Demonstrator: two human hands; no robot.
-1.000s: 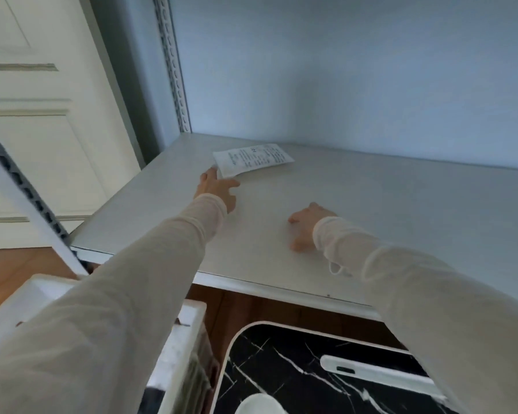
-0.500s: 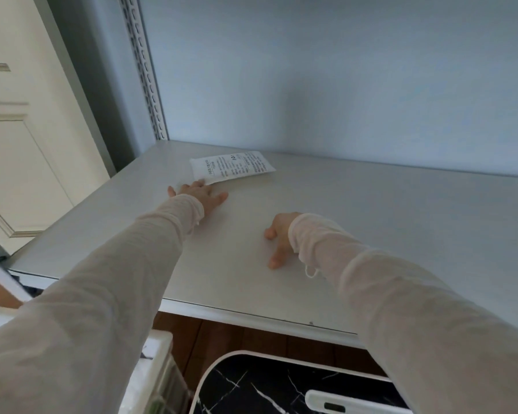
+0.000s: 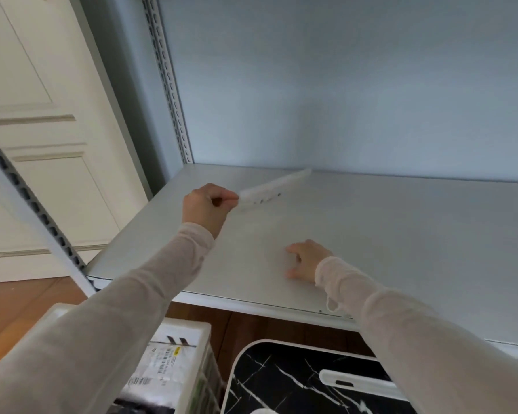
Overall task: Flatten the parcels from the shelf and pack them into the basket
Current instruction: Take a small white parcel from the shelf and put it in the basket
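A flat white parcel [image 3: 274,186] with printed text is lifted off the white shelf [image 3: 401,228], seen almost edge-on. My left hand [image 3: 207,207] pinches its near end between thumb and fingers. My right hand [image 3: 307,259] rests on the shelf board nearer the front edge, fingers loosely spread, holding nothing. Below at the left, the white basket [image 3: 198,327] holds flattened parcels with printed labels [image 3: 159,366]; my left sleeve hides most of it.
Perforated shelf posts stand at the back left [image 3: 168,82] and the front left [image 3: 33,204]. A white panelled door [image 3: 42,130] is at the left. Under the shelf lies a black marbled board [image 3: 296,380] with a white handle on a wooden floor.
My left hand has closed on the parcel's near end and raised it from lying flat on the shelf. My right hand has stayed on the board. The view has shifted.
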